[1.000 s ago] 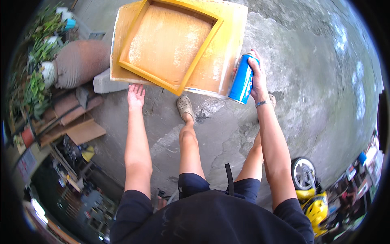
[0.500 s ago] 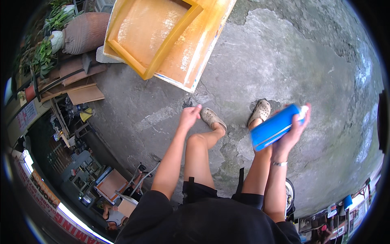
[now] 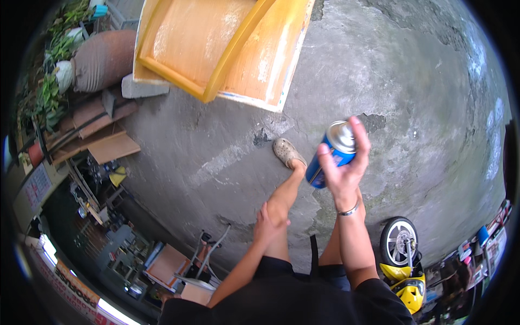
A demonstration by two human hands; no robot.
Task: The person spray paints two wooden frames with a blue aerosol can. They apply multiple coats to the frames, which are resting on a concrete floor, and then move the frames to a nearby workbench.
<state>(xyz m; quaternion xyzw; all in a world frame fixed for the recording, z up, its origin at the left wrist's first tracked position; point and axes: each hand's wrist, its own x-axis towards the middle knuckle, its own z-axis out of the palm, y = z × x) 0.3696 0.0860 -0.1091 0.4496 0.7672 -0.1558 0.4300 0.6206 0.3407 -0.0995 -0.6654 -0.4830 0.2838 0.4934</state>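
Observation:
My right hand (image 3: 349, 168) grips a blue spray can (image 3: 341, 138) with a silver top, its thumb on the near side and its index finger up at the nozzle. The can leans, top away from me, above the concrete floor. My left hand (image 3: 265, 225) rests across my bent left knee, holding no object, with thumb and fingers apart around the leg. Ahead at the upper left, a yellow-painted wooden frame (image 3: 227, 57) lies on a wooden panel (image 3: 260, 89) with yellow paint and pale edges. Neither hand touches the frame or the panel.
Cracked concrete floor (image 3: 222, 135) surrounds my feet. At the left are a concrete block (image 3: 143, 88), a brown sack (image 3: 105, 59), plants (image 3: 51, 100) and loose boards (image 3: 114, 147). A yellow motorcycle (image 3: 406, 287) with a white-rimmed wheel stands at the lower right.
My right hand has moved left and turned the blue can so its top points away from me. My left hand has dropped back onto my knee.

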